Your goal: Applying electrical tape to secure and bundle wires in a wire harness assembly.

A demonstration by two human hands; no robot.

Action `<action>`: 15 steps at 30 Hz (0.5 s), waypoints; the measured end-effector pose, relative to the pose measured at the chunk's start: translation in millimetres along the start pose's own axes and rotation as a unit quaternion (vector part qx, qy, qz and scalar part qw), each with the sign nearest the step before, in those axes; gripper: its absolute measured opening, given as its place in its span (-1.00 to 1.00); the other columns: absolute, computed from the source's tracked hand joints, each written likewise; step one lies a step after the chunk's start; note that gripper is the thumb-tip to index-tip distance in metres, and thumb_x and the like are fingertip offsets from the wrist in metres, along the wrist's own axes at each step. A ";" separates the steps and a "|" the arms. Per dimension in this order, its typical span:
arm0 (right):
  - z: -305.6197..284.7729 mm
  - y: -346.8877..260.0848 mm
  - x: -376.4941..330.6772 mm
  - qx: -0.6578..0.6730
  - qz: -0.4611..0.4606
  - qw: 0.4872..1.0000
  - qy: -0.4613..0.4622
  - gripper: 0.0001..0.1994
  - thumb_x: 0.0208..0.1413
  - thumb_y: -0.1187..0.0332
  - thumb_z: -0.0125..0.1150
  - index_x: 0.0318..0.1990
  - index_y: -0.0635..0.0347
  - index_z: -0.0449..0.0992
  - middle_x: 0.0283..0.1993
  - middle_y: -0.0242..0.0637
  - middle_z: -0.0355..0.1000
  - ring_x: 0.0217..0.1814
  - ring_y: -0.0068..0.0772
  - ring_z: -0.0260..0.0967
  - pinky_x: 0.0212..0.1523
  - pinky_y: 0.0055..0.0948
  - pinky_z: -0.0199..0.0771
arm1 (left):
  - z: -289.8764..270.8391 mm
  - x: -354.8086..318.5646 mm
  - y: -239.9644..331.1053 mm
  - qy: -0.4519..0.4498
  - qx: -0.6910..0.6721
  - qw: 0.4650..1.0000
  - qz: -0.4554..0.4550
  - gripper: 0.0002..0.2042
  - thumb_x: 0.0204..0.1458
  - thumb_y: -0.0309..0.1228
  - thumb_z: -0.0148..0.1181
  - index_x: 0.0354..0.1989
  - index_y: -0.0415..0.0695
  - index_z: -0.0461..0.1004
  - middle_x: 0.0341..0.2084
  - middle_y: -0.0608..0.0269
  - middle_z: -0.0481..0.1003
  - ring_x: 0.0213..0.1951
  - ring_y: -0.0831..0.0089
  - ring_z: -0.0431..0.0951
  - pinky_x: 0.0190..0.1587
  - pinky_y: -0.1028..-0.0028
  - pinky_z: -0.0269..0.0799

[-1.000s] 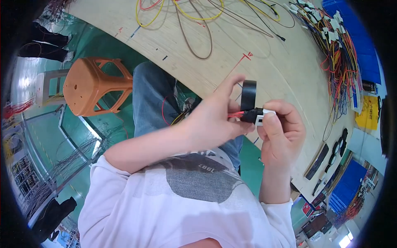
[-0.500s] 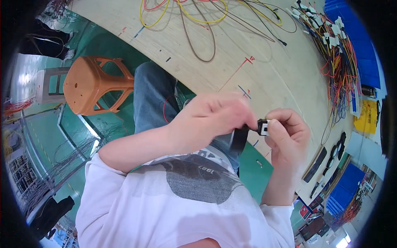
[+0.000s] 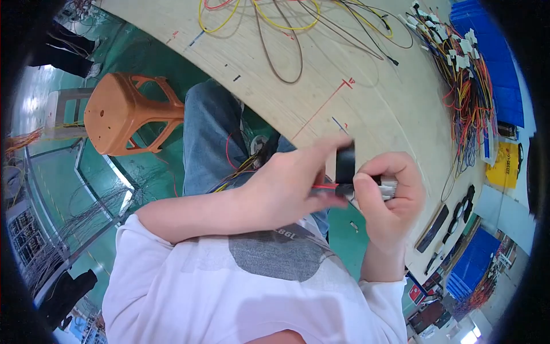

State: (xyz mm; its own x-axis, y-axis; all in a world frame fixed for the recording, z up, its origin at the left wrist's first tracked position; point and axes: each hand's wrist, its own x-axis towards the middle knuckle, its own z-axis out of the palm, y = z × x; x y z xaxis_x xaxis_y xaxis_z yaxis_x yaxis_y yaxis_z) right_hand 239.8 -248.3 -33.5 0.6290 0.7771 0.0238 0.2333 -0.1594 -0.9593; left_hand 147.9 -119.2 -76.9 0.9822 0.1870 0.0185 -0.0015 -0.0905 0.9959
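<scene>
My left hand (image 3: 292,186), partly blurred, has its fingers and thumb around a black band (image 3: 345,165) that looks like a roll of tape. Red wires (image 3: 325,186) run past this hand to a dark wrapped section (image 3: 344,190). My right hand (image 3: 392,198) pinches the wire end between thumb and fingers, gripping a pale connector (image 3: 388,188) that is partly hidden by the fingers. The two hands are close together above the table's near edge. More wires (image 3: 229,182) in several colours trail behind my left wrist over the lap.
Yellow and brown wires (image 3: 301,63) lie looped across the wooden table (image 3: 275,109). A thick bundle of labelled wires (image 3: 467,74) hangs by blue bins (image 3: 487,57) at the right. An orange stool (image 3: 112,114) stands to the left, near a metal frame (image 3: 109,172).
The black tape roll has swung up from below my left fingers to beside my right hand. My left hand has turned and its fingers have spread. Red wires now show between the hands.
</scene>
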 end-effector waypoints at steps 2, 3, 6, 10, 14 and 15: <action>7.3 -0.6 1.7 0.056 0.034 0.996 0.062 -0.78 -0.19 0.66 0.08 -0.32 0.26 0.31 -0.41 -0.36 0.30 -0.43 -0.70 0.24 -0.47 -0.70 0.22 | 1.9 2.4 -2.7 -0.006 -0.126 0.983 -0.132 -0.38 -0.23 -0.48 0.21 0.03 -0.17 0.00 -0.58 0.17 0.37 -0.63 0.46 0.37 -0.57 0.55 0.29; 7.8 -0.8 1.8 0.056 0.034 0.996 0.061 -0.78 -0.19 0.66 0.08 -0.32 0.26 0.31 -0.41 -0.36 0.30 -0.43 -0.70 0.24 -0.47 -0.70 0.22 | -1.7 5.0 -0.8 -0.005 -0.127 0.983 -0.132 -0.38 -0.23 -0.48 0.21 0.03 -0.17 0.00 -0.58 0.17 0.37 -0.63 0.46 0.37 -0.57 0.55 0.29; 9.8 -0.6 2.3 0.027 0.002 0.998 0.058 -0.80 -0.19 0.66 0.07 -0.34 0.28 0.30 -0.40 -0.36 0.30 -0.43 -0.70 0.24 -0.44 -0.68 0.24 | -15.2 15.1 5.7 -0.116 -0.455 0.840 -0.271 -0.66 -0.15 -0.35 0.14 -0.20 -0.19 0.25 -0.60 0.37 0.30 -0.65 0.72 0.22 -0.66 0.74 0.04; 6.7 1.1 -4.1 0.049 0.024 0.997 0.063 -0.79 -0.21 0.68 0.07 -0.36 0.26 0.30 -0.45 -0.41 0.29 -0.46 -0.70 0.23 -0.43 -0.70 0.23 | -27.8 8.4 13.2 -0.002 -0.484 0.835 -0.263 -0.64 -0.16 -0.29 0.06 -0.17 -0.18 0.29 -0.52 0.34 0.32 -0.59 0.66 0.29 -0.66 0.68 0.14; 1.3 -9.3 -2.4 0.094 0.136 0.978 0.125 -0.79 -0.23 0.68 0.04 -0.38 0.25 0.30 -0.49 -0.44 0.29 -0.48 -0.71 0.22 -0.44 -0.72 0.22 | -31.9 2.3 -3.8 -0.149 -0.238 0.956 0.085 -0.22 -0.53 0.02 0.36 -0.09 -0.18 0.28 -0.33 0.23 0.28 -0.35 0.55 0.30 -0.32 0.62 0.19; 4.8 -14.2 1.5 0.087 0.135 0.978 0.132 -0.81 -0.23 0.67 0.02 -0.39 0.25 0.29 -0.48 -0.43 0.30 -0.47 -0.70 0.23 -0.42 -0.71 0.23 | -36.0 8.7 -12.8 -0.216 -0.259 0.931 0.141 -0.20 -0.58 0.09 0.36 -0.14 -0.20 0.31 -0.37 0.25 0.21 -0.41 0.60 0.22 -0.37 0.61 0.17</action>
State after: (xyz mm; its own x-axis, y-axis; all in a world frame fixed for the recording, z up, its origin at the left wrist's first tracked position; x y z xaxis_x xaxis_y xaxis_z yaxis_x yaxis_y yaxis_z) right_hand 233.9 -241.9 -21.2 0.8251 0.5330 -0.1872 -0.0831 -0.2134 -0.9734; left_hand 149.7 -81.2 -86.3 0.9126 -0.1944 0.3598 -0.2508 0.4288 0.8679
